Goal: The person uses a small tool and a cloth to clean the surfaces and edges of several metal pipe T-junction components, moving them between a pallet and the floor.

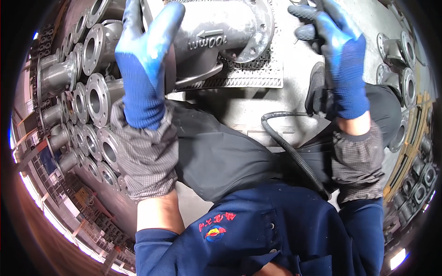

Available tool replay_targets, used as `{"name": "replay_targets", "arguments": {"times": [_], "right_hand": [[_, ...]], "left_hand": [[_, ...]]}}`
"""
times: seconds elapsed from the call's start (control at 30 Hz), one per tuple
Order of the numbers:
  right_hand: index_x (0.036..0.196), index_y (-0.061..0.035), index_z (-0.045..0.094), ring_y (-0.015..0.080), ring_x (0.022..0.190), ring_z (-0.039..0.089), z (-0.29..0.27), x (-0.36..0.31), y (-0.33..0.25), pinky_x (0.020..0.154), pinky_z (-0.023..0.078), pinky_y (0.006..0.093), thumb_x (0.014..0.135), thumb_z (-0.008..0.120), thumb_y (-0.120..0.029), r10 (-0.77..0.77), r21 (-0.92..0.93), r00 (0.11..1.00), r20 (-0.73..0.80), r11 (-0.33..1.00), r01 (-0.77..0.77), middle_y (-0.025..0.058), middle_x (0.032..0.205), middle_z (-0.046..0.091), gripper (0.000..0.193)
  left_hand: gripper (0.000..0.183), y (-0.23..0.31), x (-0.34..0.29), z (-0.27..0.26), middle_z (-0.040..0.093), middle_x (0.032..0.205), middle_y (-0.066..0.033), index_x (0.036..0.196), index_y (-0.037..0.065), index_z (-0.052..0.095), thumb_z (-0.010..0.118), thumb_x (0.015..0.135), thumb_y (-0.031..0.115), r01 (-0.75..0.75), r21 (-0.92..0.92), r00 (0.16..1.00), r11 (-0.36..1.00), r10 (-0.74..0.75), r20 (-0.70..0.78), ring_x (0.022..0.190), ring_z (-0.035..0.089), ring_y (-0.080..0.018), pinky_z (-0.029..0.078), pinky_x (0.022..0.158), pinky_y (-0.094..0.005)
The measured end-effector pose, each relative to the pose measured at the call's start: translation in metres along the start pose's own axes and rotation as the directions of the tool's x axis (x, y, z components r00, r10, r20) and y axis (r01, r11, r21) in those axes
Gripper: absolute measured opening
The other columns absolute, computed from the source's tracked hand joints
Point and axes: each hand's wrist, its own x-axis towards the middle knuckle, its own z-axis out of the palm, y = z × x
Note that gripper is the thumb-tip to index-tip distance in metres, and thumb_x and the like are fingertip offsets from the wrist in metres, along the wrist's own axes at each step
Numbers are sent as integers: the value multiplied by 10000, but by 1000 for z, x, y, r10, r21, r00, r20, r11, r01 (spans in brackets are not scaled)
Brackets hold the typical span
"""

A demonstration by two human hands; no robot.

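Observation:
A large grey flanged casting (214, 30), a pipe or valve body with a raised arrow and lettering, lies on a perforated grid plate (258, 82). My left hand (147, 48), in a blue glove with a dark coating, is at the casting's left end, thumb and fingers on either side of a flange rim. Off to the right of the casting, apart from it, is my right hand (336, 39) in a matching glove. Its dark fingertips curl inward, with a small thin piece showing beside them. What they hold is hidden.
Many flanged castings (94, 99) are stacked on the left. More castings (395, 48) stand at the right, near wooden slats (405, 154). A black corrugated hose (292, 152) loops across my lap, close to my right leg and shoe (315, 89).

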Motion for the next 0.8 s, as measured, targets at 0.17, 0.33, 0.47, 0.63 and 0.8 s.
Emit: {"name": "replay_targets", "arguments": {"times": [0.17,0.33,0.47,0.63,0.8], "right_hand": [[1215,24,537,88,657,597,-25,26,-42,529,456,188,922,460,-101,-151,-308,961,230,926,219,86,950,655,328],[1173,-10,588,145,873,647,-57,70,14,694,510,220,908,473,-87,-386,-400,806,448,719,568,98,1107,638,299],[1126,9,611,110,797,648,-52,77,24,690,506,194,918,470,-86,-593,-528,629,503,366,767,118,1097,647,269],[1172,-13,589,36,658,576,-39,72,14,560,452,166,935,479,-167,-509,-378,745,430,648,661,87,1020,668,303],[1164,-55,602,-1,548,481,-13,58,-20,430,308,141,951,440,-228,-22,-66,942,334,997,46,25,874,698,318]], "left_hand": [[321,-34,6,0,579,1235,-141,1218,55,579,495,910,88,277,-378,960,883,-268,77,1248,450,-339,341,1058,-405],[369,-37,16,3,563,1208,-195,1276,1,497,503,908,27,81,-265,995,961,-92,-28,1140,536,-272,429,978,-343],[369,-29,18,-6,593,1151,-195,1259,-31,491,514,893,4,588,-650,770,482,-581,265,1021,610,-253,476,922,-333],[437,-39,8,4,578,1168,-190,1278,7,479,567,849,4,224,-583,931,781,-349,-109,1035,598,-255,460,937,-343],[776,-15,-2,-6,428,1352,-232,1369,-71,301,709,765,196,603,-631,724,488,-668,175,1231,442,-279,347,1030,-323]]}}
